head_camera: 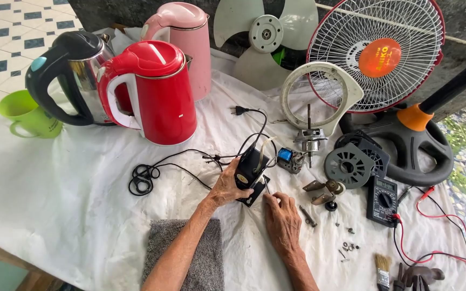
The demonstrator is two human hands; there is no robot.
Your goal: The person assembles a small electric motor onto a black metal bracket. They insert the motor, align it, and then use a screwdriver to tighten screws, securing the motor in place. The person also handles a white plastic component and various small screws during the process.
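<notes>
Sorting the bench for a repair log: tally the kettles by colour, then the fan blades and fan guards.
Red kettle: 1
Pink kettle: 1
Steel kettle with black handle: 1
Fan blade: 1
Fan guard: 1
Total: 5

Kettles: three – red [155, 91], pink [187, 43], steel [76, 75]. One green mug [25, 114]. One multimeter [382, 200]. One brush [383, 269]. Two hands [227, 186] [281, 218].

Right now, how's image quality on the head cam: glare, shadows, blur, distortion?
Head view: even, soft daylight with faint shadows on the white cloth; bright highlights on the red kettle and the steel kettle; left hand, right hand and the black part they work on look sharp; wide-angle bending shows at the table edges; the far right corner is washed out.
</notes>
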